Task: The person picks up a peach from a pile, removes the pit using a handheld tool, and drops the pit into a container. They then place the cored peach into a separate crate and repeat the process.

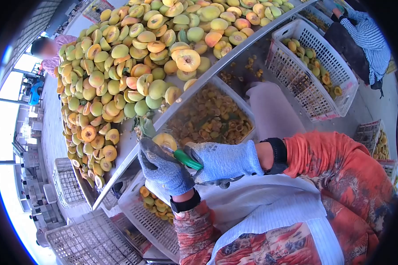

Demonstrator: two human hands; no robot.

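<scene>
My left hand, in a blue-grey knit glove, is closed around a halved yellow peach, cut face showing. My right hand, gloved alike, grips the green handle of a small metal-tipped tool. Its tip meets the peach's cut face; the tip's exact shape is hard to make out. Both hands are close together above the near edge of a metal table, which bears a large heap of peach halves. Just beyond my hands, a bin of brownish pits and scraps sits below the table edge.
A white crate with peach halves stands at upper right, near a co-worker in a checked sleeve. Another partly filled crate is below my left arm, beside a grey crate. Across the table is another person.
</scene>
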